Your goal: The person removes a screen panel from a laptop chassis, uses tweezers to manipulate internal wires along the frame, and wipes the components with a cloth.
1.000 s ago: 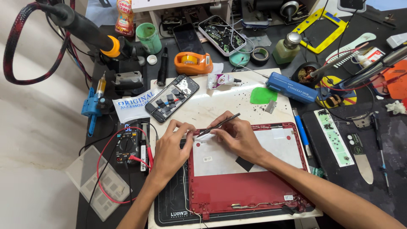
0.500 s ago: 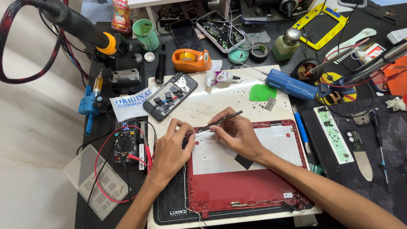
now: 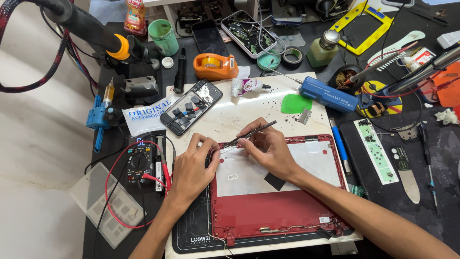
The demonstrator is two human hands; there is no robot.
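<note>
Cluttered dark surface [image 3: 431, 158]: near its front edge a red laptop lid [image 3: 278, 211]; right hand [image 3: 270, 151] grips tweezers [image 3: 251, 133], left hand [image 3: 194, 165] pinches the lid's top-left corner.

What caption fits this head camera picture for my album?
Right hand holds tweezers at a red laptop lid's corner; left hand steadies it.

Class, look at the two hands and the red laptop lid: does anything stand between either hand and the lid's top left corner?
Nothing visible does. The left hand rests on the red laptop lid at that corner, and the right hand holds tweezers whose tip points at the same corner.
</note>
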